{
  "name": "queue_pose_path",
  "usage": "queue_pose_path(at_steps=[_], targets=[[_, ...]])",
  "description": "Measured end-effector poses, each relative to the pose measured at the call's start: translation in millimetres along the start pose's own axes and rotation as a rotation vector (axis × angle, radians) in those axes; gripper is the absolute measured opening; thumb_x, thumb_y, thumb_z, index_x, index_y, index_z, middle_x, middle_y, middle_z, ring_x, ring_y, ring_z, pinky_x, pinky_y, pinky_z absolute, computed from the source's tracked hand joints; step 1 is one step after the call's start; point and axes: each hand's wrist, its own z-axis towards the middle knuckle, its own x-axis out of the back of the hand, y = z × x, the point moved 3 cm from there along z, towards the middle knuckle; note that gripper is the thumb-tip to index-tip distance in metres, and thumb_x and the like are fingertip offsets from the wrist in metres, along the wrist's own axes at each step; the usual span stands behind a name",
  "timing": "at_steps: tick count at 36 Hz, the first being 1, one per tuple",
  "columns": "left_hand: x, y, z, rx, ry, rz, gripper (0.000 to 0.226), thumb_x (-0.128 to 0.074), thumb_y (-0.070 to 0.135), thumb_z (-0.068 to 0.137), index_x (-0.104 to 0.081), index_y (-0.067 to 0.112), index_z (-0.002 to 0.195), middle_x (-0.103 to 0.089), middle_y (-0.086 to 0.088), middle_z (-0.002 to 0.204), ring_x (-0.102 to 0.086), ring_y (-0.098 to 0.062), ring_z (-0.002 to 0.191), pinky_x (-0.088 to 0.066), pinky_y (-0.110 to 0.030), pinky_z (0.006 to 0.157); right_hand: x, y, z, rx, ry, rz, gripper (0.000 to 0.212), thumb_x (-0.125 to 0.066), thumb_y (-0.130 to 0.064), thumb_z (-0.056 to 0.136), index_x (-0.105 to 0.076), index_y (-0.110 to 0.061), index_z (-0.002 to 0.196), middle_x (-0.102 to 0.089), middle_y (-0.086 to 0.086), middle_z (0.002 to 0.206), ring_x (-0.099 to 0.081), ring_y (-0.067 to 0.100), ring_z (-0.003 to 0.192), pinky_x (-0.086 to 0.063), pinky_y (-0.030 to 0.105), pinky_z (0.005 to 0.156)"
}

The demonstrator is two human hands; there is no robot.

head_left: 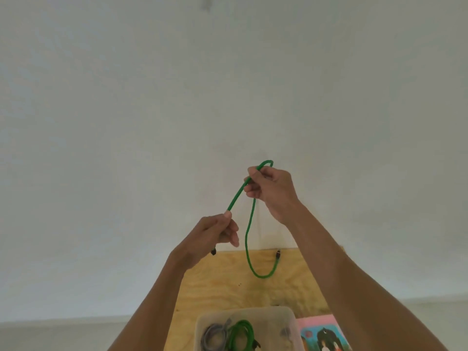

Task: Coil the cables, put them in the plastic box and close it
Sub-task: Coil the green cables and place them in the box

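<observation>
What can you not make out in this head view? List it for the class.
- Box: near part cut off by the bottom edge; no lid in view.
- Green cable: one stretch hidden inside the left hand, another behind the right hand.
- Pink card: blurred, cut off.

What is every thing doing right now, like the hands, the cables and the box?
Green braided cable: held up by both hands, uncoiled, one loop hanging.
Left hand: pinches the cable near one plug.
Right hand: grips the cable's top bend.
Clear plastic box: open, holding coiled cables.
Grey cable: coiled in box.
</observation>
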Motion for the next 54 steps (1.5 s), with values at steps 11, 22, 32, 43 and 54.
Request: queue_pose_path(at_steps=[11, 22, 32, 43, 54], targets=[[-39.3, 40.2, 27.7, 0.004, 0.273, -0.161, 0.042, -0.049, 0.039, 0.103, -0.066, 0.002, 0.092, -0.022, -0.002, 0.059, -0.014, -0.021, 0.059, -0.022, -0.028, 0.049, 41.8, -13.4, 0.3, 0.143, 0.088, -0.589, 0.024, -0.069, -0.035, 0.09, -0.065, -0.012, 0.097, -0.071, 0.002, 0.076, -0.072, 0.012, 0.056, -0.062, 0.035, 0.063], [-66.5, 54.2, 30.4, 0.034, 0.103, -0.232, 0.037, -0.049, 0.024, 0.104, -0.066, -0.009, 0.108, -0.051, -0.009, 0.065, -0.042, -0.019, 0.055, -0.042, -0.033, 0.058, 49.2, -20.2, 22.6, 0.536, -0.166, -0.735, 0.015, -0.076, -0.012, 0.084, -0.075, -0.018, 0.098, -0.055, -0.006, 0.097, -0.063, 0.012, 0.079, -0.044, 0.005, 0.071], [-86.8, 59.8, 31.5, -0.088, -0.057, -0.398, 0.025, -0.05, 0.022, 0.101, -0.064, 0.002, 0.105, -0.061, -0.01, 0.075, -0.058, -0.021, 0.064, -0.054, -0.041, 0.082, 45.3, -21.0, 41.2, 0.423, -0.275, -0.641, 0.013, -0.073, -0.015, 0.088, -0.078, -0.022, 0.097, -0.074, -0.009, 0.098, -0.061, 0.001, 0.078, -0.045, 0.006, 0.063], [-86.6, 101.8, 57.4, -0.231, 0.183, -0.667, 0.033, -0.045, 0.022, 0.104, -0.059, -0.004, 0.121, -0.045, -0.003, 0.061, -0.042, -0.015, 0.054, -0.046, -0.032, 0.067, 36.1, 23.5, 9.1, 0.237, -0.429, -0.605, 0.05, -0.042, -0.002, 0.102, -0.065, -0.016, 0.061, -0.062, -0.001, 0.055, -0.063, 0.006, 0.051, -0.057, 0.025, 0.055], [-56.1, 105.0, 84.7, -0.241, 0.323, -0.394, 0.03, -0.039, 0.017, 0.107, -0.062, 0.003, 0.121, -0.051, -0.001, 0.068, -0.046, -0.011, 0.059, -0.045, -0.03, 0.073, 38.3, 35.0, -6.1, 0.118, -0.167, -0.353, 0.038, -0.061, -0.035, 0.096, -0.063, -0.018, 0.062, -0.059, -0.009, 0.051, -0.045, 0.012, 0.044, -0.04, 0.028, 0.05]])
